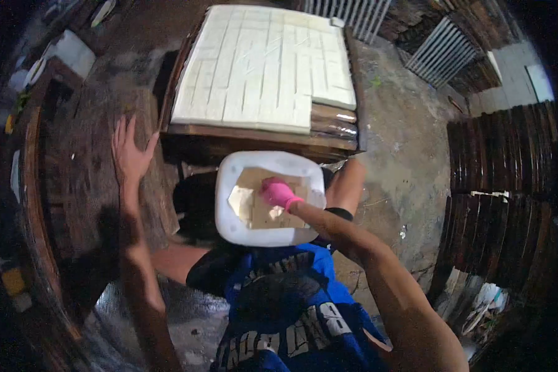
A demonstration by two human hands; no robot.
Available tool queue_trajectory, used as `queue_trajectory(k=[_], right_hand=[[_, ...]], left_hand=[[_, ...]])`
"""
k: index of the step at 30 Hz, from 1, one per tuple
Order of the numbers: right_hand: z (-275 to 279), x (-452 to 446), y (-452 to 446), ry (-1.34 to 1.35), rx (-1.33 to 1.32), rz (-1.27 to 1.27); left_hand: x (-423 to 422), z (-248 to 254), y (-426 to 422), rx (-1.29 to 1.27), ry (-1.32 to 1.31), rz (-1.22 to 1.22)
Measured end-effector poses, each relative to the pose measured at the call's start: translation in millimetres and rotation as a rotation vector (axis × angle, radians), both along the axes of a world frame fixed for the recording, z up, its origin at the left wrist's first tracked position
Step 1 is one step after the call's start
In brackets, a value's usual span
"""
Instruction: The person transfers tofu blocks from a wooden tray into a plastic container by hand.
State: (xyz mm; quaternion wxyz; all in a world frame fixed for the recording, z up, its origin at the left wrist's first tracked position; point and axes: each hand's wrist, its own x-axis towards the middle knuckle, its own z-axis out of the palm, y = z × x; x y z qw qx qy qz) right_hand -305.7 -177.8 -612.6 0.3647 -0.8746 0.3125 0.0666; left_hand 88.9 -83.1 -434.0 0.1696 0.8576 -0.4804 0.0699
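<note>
My left hand (133, 154) lies flat with its fingers apart on a brown wooden board surface (96, 155). In a pink glove, my right hand (280, 193) reaches down into a white plastic basin (226, 214) between my knees. Its fingers are curled, and what they grip is hidden. Around the glove, cream-coloured flat blocks (242, 201) lie in a cloudy tan liquid (257, 177). Just beyond the basin, rows of cream-white rectangular slabs (260, 68) cover a stack of dark wooden trays (242, 131).
At the near right corner of the slab layer, dark wet slats (335, 121) show. Stacks of dark ribbed boards (499, 155) stand on the right. Grey metal grilles (443, 53) lean at the back right, and the concrete floor (397, 149) looks wet.
</note>
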Motion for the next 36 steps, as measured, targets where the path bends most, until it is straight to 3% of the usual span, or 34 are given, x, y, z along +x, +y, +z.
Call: queue_trajectory(k=[1, 2, 4, 6, 7, 9, 10, 12, 14, 16, 17, 19, 21, 22, 23, 25, 28, 29, 32, 34, 36], right_hand=[[-7.8, -1.5, -2.3, 0.008, -0.108, 0.164], [73.8, 9.9, 1.1, -0.049, -0.142, 0.185], [191.2, 10.4, -1.2, -0.035, 0.407, -0.127], [235.9, -8.3, -40.5, -0.463, 0.471, -0.11], [228.9, -14.4, -62.7, -0.535, 0.35, -0.379], [151.5, -22.8, -118.7, -0.527, -0.154, -0.65], [108.2, -23.1, -139.8, -0.438, -0.535, -0.641], [132.5, 26.9, -119.1, 0.095, -0.506, -0.811], [118.8, 61.8, -116.4, -0.366, -0.194, -0.986], [116.2, 74.1, -120.3, -0.673, 0.085, -1.224], [142.1, 71.7, -116.1, -0.838, 0.341, -1.355], [113.5, 31.7, -153.8, -0.995, 1.04, -1.183], [114.5, -1.2, -179.1, -0.869, 1.23, -0.936], [133.4, -6.3, -178.3, -0.985, 1.538, -0.771], [158.9, 2.9, -170.8, -0.971, 1.542, -0.765], [200.0, 27.0, -153.6, -0.816, 1.275, -0.833], [197.0, 26.5, -149.8, -0.874, 1.275, -0.818], [142.7, 23.4, -179.7, -0.903, 1.67, -0.808], [144.8, 45.4, -182.4, -1.024, 1.631, -0.762], [113.4, 50.1, -189.8, -1.068, 1.599, -0.844], [126.3, 45.1, -174.5, -1.101, 1.611, -0.909]], left_hand=[[2.8, -3.6, -0.8, -0.003, -0.005, -0.007], [4.0, -5.4, -2.7, -0.023, 0.001, -0.015], [5.9, -7.9, -0.2, 0.03, -0.009, 0.013], [5.6, -7.1, -1.2, 0.029, -0.024, 0.009], [2.6, -5.6, -2.1, 0.025, -0.002, 0.014], [0.7, -3.3, -0.9, 0.028, 0.004, 0.017], [0.7, -6.1, -0.6, 0.043, -0.01, 0.026], [1.1, -2.6, -1.6, 0.047, -0.044, 0.038], [-1.7, 0.6, -0.6, 0.021, 0.074, 0.007], [5.9, -12.2, 0.4, 0.013, 0.021, -0.006], [5.1, -11.6, 0.3, 0.013, 0.031, -0.007], [4.3, -6.9, -2.4, 0.007, 0.043, 0.002], [-2.5, -1.2, -1.9, -0.002, 0.041, 0.008], [-3.1, -1.9, -2.2, -0.001, 0.047, 0.021], [-3.3, -1.6, -2.9, 0.006, 0.062, 0.031], [-3.4, 0.2, -2.5, 0.015, 0.074, 0.051], [-6.1, 4.8, -3.9, 0.013, 0.052, 0.057], [-7.1, 6.0, -4.1, 0.024, 0.058, 0.063], [-5.2, 4.7, -2.8, 0.044, 0.039, 0.064], [-1.2, 0.8, -5.3, 0.049, 0.022, 0.053], [2.6, -4.6, -2.5, 0.004, 0.066, 0.022]])
